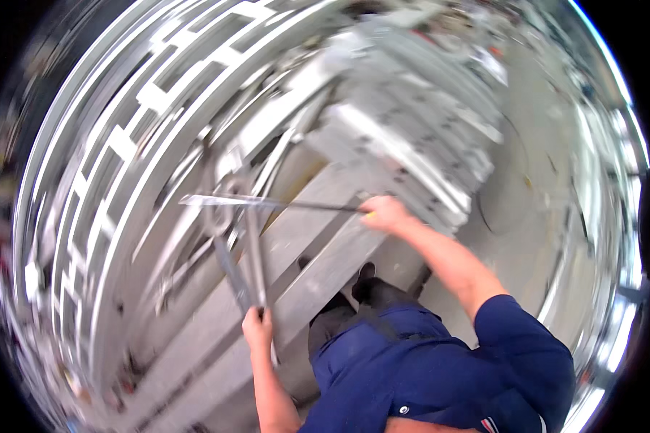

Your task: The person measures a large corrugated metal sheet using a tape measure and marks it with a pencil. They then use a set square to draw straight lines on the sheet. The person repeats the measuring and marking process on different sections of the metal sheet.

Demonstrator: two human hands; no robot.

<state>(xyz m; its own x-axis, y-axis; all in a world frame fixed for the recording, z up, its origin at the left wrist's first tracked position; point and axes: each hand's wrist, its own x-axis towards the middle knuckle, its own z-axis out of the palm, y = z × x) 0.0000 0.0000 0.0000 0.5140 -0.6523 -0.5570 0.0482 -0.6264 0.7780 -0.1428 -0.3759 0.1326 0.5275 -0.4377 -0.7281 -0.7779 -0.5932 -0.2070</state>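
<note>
Above grey beams (339, 254), holds: blurred metal tool (256, 256), left hand (257, 329); thin rod (318, 207), right hand (385, 214); both gripped by one end, apparently for reach.

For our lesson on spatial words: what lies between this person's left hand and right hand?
A flat grey beam fills much of the stretch between the left hand and the right hand, seen in the blurred head view.
</note>
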